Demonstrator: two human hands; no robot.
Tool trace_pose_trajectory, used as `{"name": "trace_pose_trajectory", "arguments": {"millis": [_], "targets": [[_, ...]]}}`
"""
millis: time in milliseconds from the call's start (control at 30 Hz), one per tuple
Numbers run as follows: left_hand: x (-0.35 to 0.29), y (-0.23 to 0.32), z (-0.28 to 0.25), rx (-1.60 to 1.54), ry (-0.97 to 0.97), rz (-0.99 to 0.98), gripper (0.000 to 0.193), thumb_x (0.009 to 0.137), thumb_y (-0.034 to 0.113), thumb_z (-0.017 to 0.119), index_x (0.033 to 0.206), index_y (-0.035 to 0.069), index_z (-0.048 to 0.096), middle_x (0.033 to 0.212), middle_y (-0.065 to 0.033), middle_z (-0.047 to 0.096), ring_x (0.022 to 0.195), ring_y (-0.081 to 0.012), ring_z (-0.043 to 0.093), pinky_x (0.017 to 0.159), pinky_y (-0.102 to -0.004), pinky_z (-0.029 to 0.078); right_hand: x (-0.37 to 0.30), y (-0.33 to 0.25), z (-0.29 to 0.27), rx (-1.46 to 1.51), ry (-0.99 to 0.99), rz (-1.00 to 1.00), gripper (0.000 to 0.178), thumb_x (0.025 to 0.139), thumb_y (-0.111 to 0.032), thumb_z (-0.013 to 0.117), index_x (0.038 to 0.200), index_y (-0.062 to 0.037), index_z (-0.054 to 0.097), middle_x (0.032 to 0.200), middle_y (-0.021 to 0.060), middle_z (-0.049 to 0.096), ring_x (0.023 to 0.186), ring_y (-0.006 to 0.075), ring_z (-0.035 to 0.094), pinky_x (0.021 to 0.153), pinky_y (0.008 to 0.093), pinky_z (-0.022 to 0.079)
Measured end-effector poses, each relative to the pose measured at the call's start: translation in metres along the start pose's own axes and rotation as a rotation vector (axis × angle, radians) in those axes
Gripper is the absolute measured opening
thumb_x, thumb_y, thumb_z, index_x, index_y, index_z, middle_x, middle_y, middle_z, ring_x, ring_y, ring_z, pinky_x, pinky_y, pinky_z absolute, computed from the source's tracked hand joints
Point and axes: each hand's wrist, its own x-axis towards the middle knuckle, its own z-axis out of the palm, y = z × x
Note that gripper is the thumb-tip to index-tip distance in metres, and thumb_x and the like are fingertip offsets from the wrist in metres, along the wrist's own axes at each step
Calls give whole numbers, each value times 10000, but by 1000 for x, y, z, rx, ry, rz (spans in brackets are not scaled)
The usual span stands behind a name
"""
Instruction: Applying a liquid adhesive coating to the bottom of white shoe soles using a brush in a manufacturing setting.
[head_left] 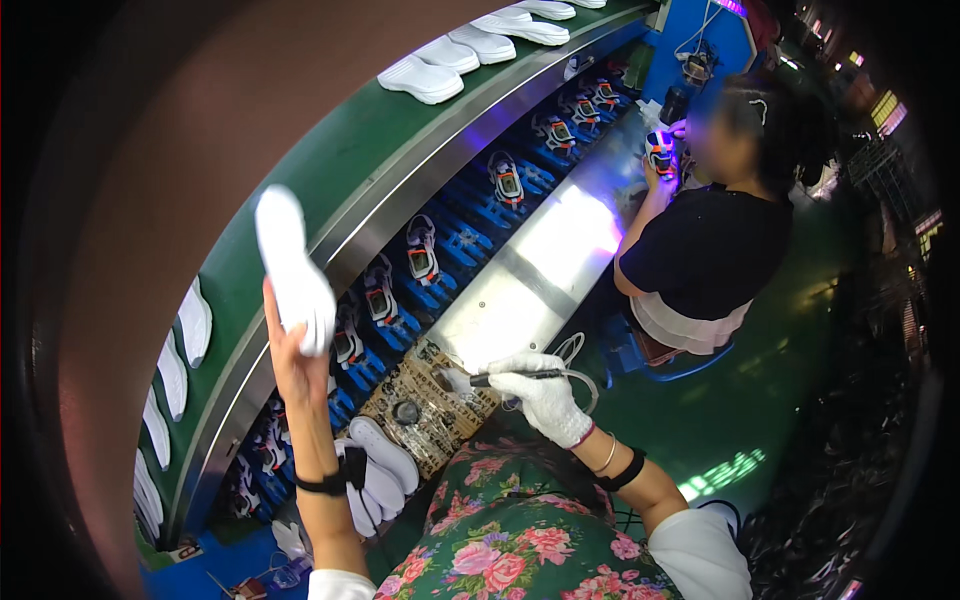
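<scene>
My bare left hand (300, 365) is raised over the edge of the green belt, its fingers closed on a white shoe sole (290, 265), slightly blurred. My right hand (545, 405), in a white knitted glove, grips a black pen-shaped brush (525, 375) with a pale tip and a thin tube trailing from it. The tip is above a taped cardboard sheet (465, 415), apart from the sole. A small round dark object (405, 412) sits on the cardboard. Several white soles (385, 460) are stacked beside my left forearm.
White soles (420, 78) lie along the green belt (345, 150). Below it, several shoe uppers (422, 250) stand on blue holders. A metal ledge (500, 310) runs beside them. To the right, a co-worker (710, 230) sits on a blue stool, holding a shoe (660, 152) under violet light.
</scene>
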Motion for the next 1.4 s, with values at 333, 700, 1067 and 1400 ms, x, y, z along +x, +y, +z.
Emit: {"name": "trace_pose_trajectory", "arguments": {"millis": [333,700,1067,1400], "targets": [[-153,-33,-47,-215,221,-559,662,736,105,614,1344,-104,455,1228,-297,623,1115,-396,639,1012,-474,503,2,-41,98,-175,-297,-143,182,840,50,702,1019,34,731,1088,153,729,953,180,689,861,290,551],[-163,-38,-18,-529,178,-470,910,909,748,402,1522,78,341,1473,-130,488,1336,-307,494,1137,-467,377,3,-7,130,-658,-389,-654,219,767,11,770,984,0,754,938,119,752,845,185,710,757,308,573],[-167,-43,0,-155,236,-411,907,945,782,206,1529,99,327,1469,-101,484,1320,-267,501,1115,-413,403,-4,-6,151,-1068,-435,-1116,323,725,-37,743,1048,-32,751,998,136,745,883,286,716,818,374,556],[-166,-39,-18,-154,229,-414,904,935,795,230,1542,129,298,1484,-100,461,1336,-266,477,1133,-413,375,4,11,137,-841,-374,-1004,269,771,-28,733,1039,-42,751,1026,124,737,926,297,698,800,379,563]]}}
